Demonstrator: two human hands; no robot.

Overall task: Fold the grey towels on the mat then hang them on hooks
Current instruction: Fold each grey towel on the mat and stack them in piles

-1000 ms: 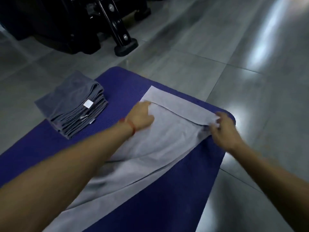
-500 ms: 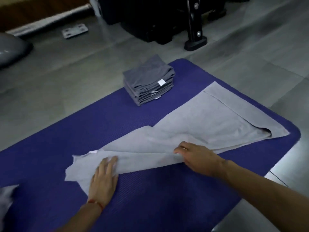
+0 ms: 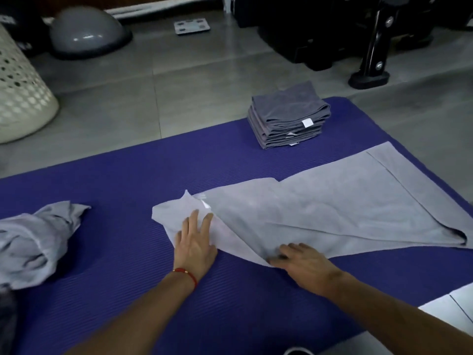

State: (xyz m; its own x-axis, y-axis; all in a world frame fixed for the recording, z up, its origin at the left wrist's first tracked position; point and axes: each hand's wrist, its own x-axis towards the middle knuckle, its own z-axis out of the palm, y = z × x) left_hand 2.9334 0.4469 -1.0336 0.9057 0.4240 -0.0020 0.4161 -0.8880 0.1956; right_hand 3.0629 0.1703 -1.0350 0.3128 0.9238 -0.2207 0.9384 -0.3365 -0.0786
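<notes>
— So, where is the towel lying?
— It is lying half-folded across the mat, near the stack.
— And the hands?
— Left hand is pressing flat, fingers straight, on its corner; right hand is pinching the near edge.

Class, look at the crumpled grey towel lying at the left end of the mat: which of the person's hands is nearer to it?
Left. The left hand lies flat on the spread towel, just right of the crumpled towel; the right hand is farther right.
</notes>
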